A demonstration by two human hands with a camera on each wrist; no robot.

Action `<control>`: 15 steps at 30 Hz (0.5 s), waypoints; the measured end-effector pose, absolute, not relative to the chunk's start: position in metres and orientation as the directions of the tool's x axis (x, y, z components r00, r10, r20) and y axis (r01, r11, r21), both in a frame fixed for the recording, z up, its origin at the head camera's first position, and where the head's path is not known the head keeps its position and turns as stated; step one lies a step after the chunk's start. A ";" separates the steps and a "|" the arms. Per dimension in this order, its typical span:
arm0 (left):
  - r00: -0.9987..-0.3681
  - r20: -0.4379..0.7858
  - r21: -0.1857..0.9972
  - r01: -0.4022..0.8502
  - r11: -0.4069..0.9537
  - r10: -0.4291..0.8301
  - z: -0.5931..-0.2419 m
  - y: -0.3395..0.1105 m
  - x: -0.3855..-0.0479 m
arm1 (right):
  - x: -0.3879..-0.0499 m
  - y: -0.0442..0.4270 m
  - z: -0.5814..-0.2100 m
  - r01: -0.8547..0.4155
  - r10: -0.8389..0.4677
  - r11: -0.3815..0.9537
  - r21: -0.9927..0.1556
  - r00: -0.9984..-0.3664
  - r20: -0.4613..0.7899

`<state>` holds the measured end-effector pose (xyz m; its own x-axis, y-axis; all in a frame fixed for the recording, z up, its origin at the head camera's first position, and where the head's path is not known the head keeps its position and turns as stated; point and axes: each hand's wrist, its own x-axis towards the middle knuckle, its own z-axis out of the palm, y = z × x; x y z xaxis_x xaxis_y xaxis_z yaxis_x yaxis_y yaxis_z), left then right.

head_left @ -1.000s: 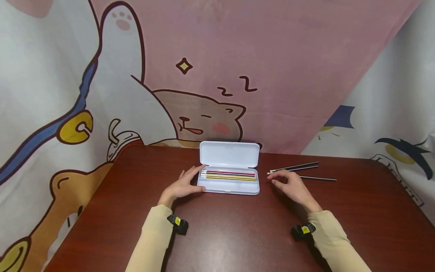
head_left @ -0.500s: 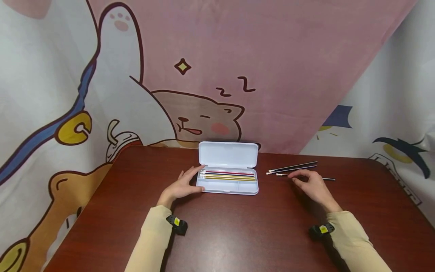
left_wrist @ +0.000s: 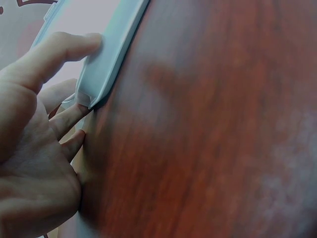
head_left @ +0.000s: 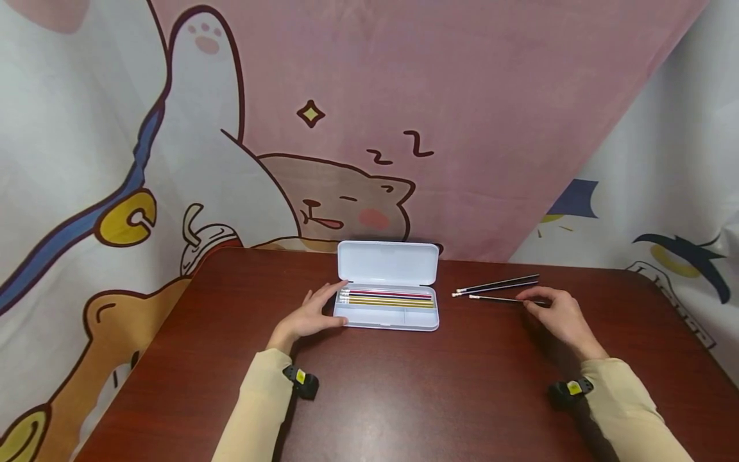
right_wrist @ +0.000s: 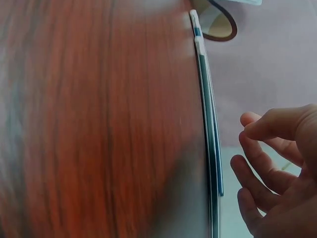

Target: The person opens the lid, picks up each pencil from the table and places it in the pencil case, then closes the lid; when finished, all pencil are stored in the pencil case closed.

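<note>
A white pencil case (head_left: 375, 317) stands with its lid raised, several red, dark and yellow pencils (head_left: 389, 299) lying in its back compartment. My left hand (head_left: 306, 316) holds the case's left end; in the left wrist view the thumb lies on the rim (left_wrist: 106, 64) and the other fingers are at the end wall. To the right, my right hand (head_left: 557, 314) hovers over the far part of a dark pencil (head_left: 496, 298). In the right wrist view its thumb and index finger come together, apart from the pencils (right_wrist: 210, 114), with nothing visible between them.
Two more dark pencils (head_left: 499, 283) with white eraser ends lie behind that one, slanting to the right. The brown wooden table (head_left: 392, 398) meets a cartoon-printed cloth (head_left: 491, 160) at its back edge.
My right hand has moved to the right along the nearest dark pencil, uncovering its eraser end and more of its shaft. My left hand and the case stay where they were.
</note>
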<state>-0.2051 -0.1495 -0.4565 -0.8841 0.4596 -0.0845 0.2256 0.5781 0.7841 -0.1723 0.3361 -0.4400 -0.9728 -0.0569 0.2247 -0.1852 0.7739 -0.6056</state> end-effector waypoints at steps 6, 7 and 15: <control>-0.886 -0.087 0.784 0.221 0.580 0.455 -0.457 -0.149 -0.205 | -0.171 0.349 -0.442 -0.142 -0.022 0.770 -0.622 -0.980 0.196; -0.886 -0.087 0.783 0.222 0.581 0.455 -0.457 -0.149 -0.206 | -0.171 0.351 -0.443 -0.140 -0.019 0.767 -0.627 -0.980 0.196; -0.886 -0.083 0.784 0.224 0.579 0.456 -0.459 -0.149 -0.206 | -0.170 0.366 -0.452 -0.086 0.051 0.729 -0.679 -0.983 0.179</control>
<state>-0.2062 -0.1493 -0.4590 -0.8859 0.4564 -0.0832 0.2244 0.5786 0.7842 -0.1699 0.3662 -0.4523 -0.9825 0.0508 0.1791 -0.0860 0.7291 -0.6790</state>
